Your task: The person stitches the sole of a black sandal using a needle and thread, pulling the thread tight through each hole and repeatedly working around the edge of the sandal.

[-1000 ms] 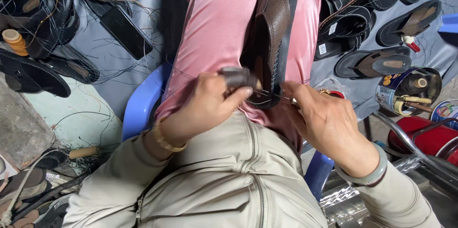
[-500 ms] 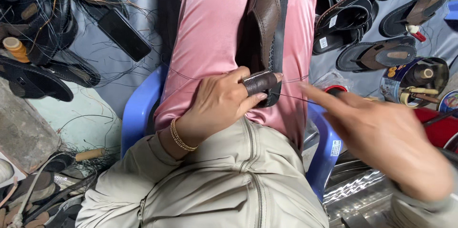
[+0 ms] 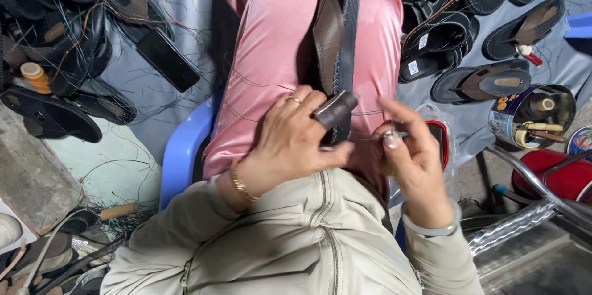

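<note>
A brown and black sandal (image 3: 337,36) stands on edge between my pink-trousered knees (image 3: 271,54). My left hand (image 3: 290,144) grips the sandal's near end; a dark leather guard covers its forefinger (image 3: 336,110). My right hand (image 3: 413,150) is just right of the sandal, fingers pinched on a thin metal needle tool (image 3: 394,135). A fine thread (image 3: 364,113) runs from the sandal toward that hand.
Several dark sandals lie on grey sheeting at the left (image 3: 55,54) and right (image 3: 481,36). A black phone (image 3: 168,59) lies at left. A tin with tools (image 3: 533,116), a red container (image 3: 555,178) and a metal bar (image 3: 530,178) stand at right. I sit on a blue plastic chair (image 3: 185,153).
My right hand, stretched out to the right half a second ago, has come back in close to the sandal's edge. My left hand has kept its grip.
</note>
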